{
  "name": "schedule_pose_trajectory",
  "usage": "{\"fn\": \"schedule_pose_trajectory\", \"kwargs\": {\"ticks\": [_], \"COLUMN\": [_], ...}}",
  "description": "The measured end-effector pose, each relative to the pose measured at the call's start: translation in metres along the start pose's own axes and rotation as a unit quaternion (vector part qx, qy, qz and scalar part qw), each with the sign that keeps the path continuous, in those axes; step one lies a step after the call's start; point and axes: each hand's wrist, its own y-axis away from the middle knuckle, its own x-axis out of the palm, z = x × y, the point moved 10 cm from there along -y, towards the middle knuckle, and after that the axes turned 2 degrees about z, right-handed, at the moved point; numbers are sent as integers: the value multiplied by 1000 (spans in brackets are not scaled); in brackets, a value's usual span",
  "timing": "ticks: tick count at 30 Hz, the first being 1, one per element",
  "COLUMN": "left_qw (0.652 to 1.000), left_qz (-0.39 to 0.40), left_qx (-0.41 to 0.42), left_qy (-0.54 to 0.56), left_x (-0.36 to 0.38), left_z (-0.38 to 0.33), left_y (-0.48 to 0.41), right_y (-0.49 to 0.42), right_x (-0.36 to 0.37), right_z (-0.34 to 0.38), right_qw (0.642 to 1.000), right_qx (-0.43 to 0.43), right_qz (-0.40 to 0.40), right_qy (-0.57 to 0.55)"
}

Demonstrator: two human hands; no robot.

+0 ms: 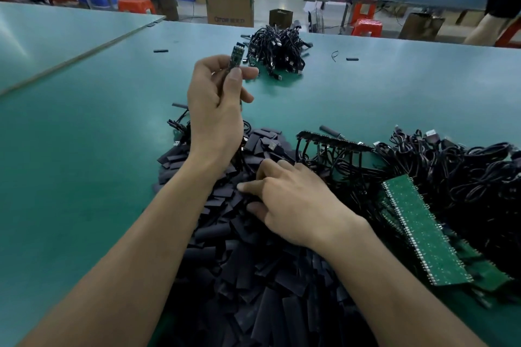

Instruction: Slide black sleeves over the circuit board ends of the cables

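Note:
My left hand (218,104) is raised above the green table and pinches a cable's small circuit board (234,57) upright between thumb and fingers; the board's bare green end sticks up past my fingertips. Its cable hangs down behind my palm, mostly hidden. Lower down, my right hand (290,203) lies in a big heap of flat black sleeves (253,276), fingers curled and pinching at one sleeve (248,191) near the top of the heap. The sleeve itself is largely covered by my fingers.
A tangle of black cables (451,177) with green panel strips (423,228) lies at the right. Another bundle of black cables (277,52) sits further back on the table (84,149). Stray sleeves (160,51) lie apart. Boxes and stools stand beyond the far edge.

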Motion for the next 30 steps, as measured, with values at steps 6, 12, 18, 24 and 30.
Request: {"fn": "schedule_pose_trajectory", "kwargs": {"ticks": [6,12,18,24,30], "left_qw": [1000,1000,996,991,965], "left_qz": [7,8,-37,9,178], "left_qx": [16,24,77,125,18], "left_qy": [16,9,0,-47,-191], "left_x": [1,1,-9,2,39], "left_z": [-4,-7,-27,-46,-9], "left_y": [3,4,2,5,12], "right_y": [0,4,17,31,52], "right_x": [3,-11,-54,-73,-92], "right_z": [-4,-2,-41,-76,-101], "right_qw": [999,993,960,878,835], "right_qx": [27,17,76,97,122], "right_qz": [-14,-107,-207,-262,-368], "right_qy": [-23,-54,-170,-389,-390]}}
